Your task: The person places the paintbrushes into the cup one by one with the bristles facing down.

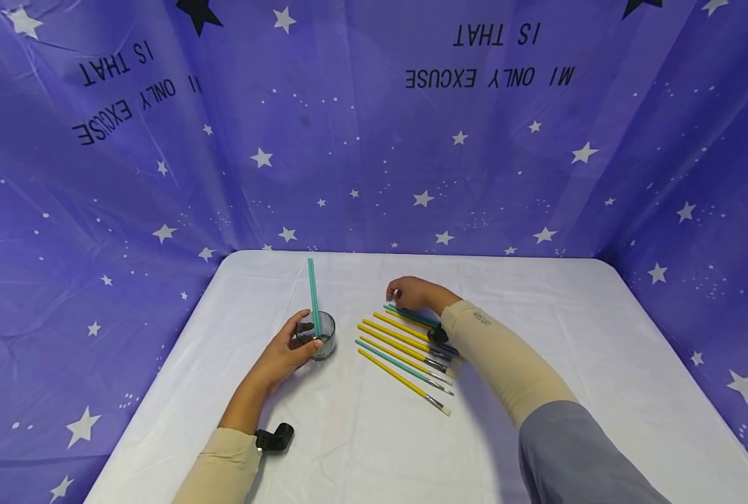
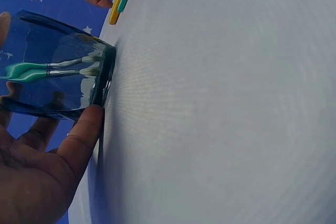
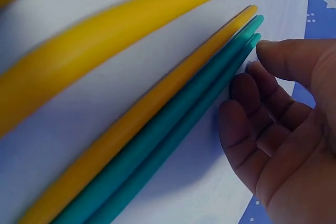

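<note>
My left hand (image 1: 280, 358) grips a clear grey-tinted glass (image 1: 329, 337), thumb on the near side and fingers round the far side. Two teal paintbrushes (image 1: 313, 294) stand in the glass, bristles down, as the left wrist view shows. My right hand (image 1: 413, 292) is at the far end of a row of paintbrushes on the table, fingers loosely bent. In the right wrist view its thumb tip (image 3: 268, 51) lies right at the handle end of the outer teal paintbrush (image 3: 173, 142). Beside that lie another teal paintbrush (image 3: 157, 124) and a yellow paintbrush (image 3: 139, 108).
The row continues nearer with several yellow paintbrushes (image 1: 399, 378) and a teal paintbrush (image 1: 399, 365), handles toward the glass, bristles to the right. A white cloth covers the table (image 1: 361, 448). A purple star-printed curtain (image 1: 374, 140) encloses the back and sides.
</note>
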### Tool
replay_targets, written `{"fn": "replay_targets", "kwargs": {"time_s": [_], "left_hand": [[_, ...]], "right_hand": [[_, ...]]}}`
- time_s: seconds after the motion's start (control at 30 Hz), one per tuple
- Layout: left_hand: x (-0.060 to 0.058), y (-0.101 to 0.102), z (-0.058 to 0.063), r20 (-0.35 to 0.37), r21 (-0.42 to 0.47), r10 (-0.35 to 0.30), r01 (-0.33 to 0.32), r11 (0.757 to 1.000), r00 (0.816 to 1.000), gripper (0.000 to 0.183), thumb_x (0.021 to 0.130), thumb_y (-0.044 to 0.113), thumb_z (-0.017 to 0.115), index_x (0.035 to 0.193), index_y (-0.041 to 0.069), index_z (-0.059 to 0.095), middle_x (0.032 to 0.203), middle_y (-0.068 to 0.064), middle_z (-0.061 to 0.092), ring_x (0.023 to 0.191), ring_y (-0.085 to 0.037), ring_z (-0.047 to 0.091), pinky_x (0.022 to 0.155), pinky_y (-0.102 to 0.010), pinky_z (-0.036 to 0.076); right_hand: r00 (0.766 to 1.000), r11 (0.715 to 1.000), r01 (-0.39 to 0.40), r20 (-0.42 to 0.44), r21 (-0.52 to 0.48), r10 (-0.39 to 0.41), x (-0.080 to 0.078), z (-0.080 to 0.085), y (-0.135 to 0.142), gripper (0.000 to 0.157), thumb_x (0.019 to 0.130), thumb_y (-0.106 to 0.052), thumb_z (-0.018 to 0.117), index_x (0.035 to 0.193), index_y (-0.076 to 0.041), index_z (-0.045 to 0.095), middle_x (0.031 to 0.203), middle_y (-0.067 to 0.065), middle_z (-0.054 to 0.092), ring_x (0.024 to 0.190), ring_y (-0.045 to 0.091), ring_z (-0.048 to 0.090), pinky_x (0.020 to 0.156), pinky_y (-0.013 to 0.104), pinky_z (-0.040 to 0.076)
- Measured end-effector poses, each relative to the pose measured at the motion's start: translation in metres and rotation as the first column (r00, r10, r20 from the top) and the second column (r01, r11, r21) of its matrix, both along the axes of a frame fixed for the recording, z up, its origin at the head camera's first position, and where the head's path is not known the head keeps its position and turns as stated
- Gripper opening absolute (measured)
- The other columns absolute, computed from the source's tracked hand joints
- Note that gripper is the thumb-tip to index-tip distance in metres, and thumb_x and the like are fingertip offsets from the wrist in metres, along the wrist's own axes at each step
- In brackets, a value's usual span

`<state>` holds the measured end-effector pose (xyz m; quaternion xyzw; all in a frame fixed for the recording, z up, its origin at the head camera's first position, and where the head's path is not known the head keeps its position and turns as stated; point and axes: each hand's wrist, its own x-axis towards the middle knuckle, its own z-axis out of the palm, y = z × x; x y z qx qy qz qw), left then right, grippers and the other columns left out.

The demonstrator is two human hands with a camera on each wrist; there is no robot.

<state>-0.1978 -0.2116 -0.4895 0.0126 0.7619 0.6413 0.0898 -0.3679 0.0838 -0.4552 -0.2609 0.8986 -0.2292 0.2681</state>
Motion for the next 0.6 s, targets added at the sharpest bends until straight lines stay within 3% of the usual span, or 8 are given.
{"fn": "replay_targets", "kwargs": {"time_s": [0.3,0.6], "left_hand": [[0.0013,0.0006,-0.0003,0.000,0.000,0.004,-0.004,1.000,1.000,0.078,0.094,0.018,0.071,0.157,0.019,0.025,0.147,-0.023,0.038,0.129,-0.037,0.045,0.089,-0.034,0.050],[0.0007,0.0016,-0.0007,0.003,0.000,0.008,-0.008,1.000,1.000,0.077,0.093,0.019,0.071,0.156,0.022,0.026,0.147,-0.021,0.038,0.129,-0.036,0.045,0.091,-0.037,0.050]], "right_hand": [[1.000,1.000,0.003,-0.009,0.006,-0.003,-0.0020,-0.0073,0.0021,0.027,0.093,0.005,0.057,0.115,-0.007,0.064,0.105,0.008,0.059,0.089,0.021,0.049,0.076,0.032,0.042],[0.997,0.999,-0.041,-0.062,0.001,0.041,0.0029,-0.0072,0.0035,0.023,0.095,0.005,0.054,0.110,-0.008,0.067,0.104,0.006,0.062,0.088,0.020,0.051,0.082,0.035,0.045]]}}
